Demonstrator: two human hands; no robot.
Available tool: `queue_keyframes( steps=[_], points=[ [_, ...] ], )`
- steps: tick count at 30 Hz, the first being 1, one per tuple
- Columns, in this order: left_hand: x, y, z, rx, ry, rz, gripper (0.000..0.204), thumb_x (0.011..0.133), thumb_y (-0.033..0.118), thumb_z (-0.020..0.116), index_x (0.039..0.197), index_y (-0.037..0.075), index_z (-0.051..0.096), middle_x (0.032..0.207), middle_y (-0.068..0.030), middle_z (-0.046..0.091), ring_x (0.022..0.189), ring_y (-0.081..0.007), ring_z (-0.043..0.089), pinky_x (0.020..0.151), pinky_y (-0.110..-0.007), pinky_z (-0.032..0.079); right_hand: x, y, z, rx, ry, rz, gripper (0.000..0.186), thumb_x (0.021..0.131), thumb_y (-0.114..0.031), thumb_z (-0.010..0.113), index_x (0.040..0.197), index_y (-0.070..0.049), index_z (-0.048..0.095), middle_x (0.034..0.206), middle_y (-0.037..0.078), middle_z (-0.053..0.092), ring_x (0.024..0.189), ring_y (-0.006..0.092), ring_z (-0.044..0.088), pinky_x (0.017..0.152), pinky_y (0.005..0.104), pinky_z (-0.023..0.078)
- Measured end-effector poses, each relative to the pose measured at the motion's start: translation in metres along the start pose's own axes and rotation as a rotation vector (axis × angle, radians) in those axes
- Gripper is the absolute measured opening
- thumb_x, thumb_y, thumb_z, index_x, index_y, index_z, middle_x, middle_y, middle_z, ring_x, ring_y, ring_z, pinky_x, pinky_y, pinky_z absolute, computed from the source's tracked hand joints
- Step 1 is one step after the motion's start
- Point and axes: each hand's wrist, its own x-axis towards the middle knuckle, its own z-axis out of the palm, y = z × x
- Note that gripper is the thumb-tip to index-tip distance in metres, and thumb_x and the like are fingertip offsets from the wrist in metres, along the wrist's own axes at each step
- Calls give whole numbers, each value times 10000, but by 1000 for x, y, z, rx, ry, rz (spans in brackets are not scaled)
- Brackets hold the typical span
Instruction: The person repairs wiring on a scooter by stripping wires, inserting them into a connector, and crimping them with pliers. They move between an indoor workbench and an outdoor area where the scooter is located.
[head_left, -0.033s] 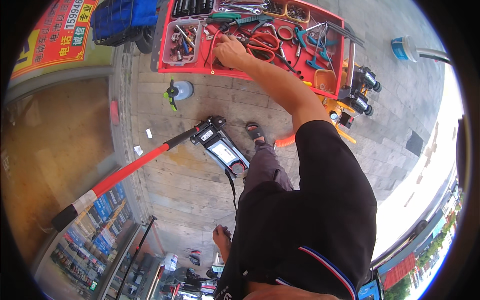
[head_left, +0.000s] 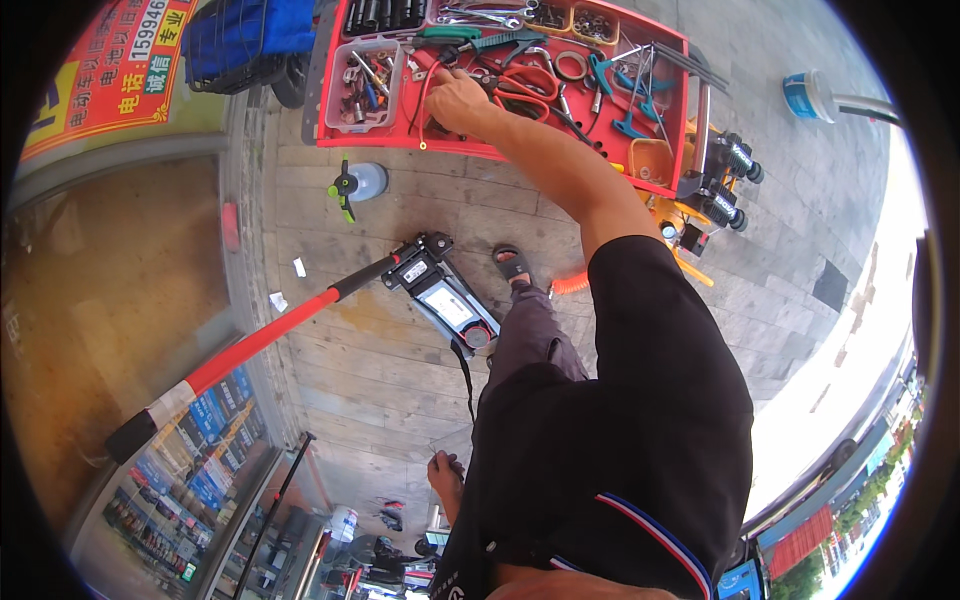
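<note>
At the top, my right hand reaches down into a red tool tray. Its fingers are curled, and their tips are partly hidden; whatever they grip does not show. Close beside it lie a thin dark cable with a ring end, red-handled pliers and a clear plastic box of small metal parts. My left hand hangs low beside my body, closed round a small dark object; a thin tip juts out, and its kind cannot be made out.
A red-handled floor jack stands before my feet, its long handle slanting left. Nearer the tray is a spray bottle. Teal-handled tools lie at the tray's right. A white and blue bucket stands far right; glass doors line the left.
My right hand and forearm have shifted very slightly left over the tray. My left hand looks the same.
</note>
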Motion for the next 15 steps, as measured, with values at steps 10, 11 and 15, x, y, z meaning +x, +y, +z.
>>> queue_keyframes(
  steps=[10,11,15],
  points=[
    [-18,-5,5,214,-2,-3,460,897,340,594,1104,-69,554,837,-147,665,597,-154,545,544,-285,447,48,-1,1,-128,-155,-133,185,847,-184,577,902,-104,734,974,84,712,948,255,676,726,364,548],
    [-20,-4,6,224,10,-6,469,897,344,590,1110,-73,552,841,-148,666,603,-158,548,552,-287,448,48,-1,0,-109,-160,-133,179,843,-174,580,903,-106,734,975,87,711,948,256,677,731,365,550],
    [-27,-5,7,363,34,37,486,896,359,575,1094,-84,562,842,-149,667,607,-164,549,561,-292,451,40,4,-3,-123,-155,-223,162,810,-131,610,911,-109,735,984,94,710,945,256,677,744,374,553]
  ],
)
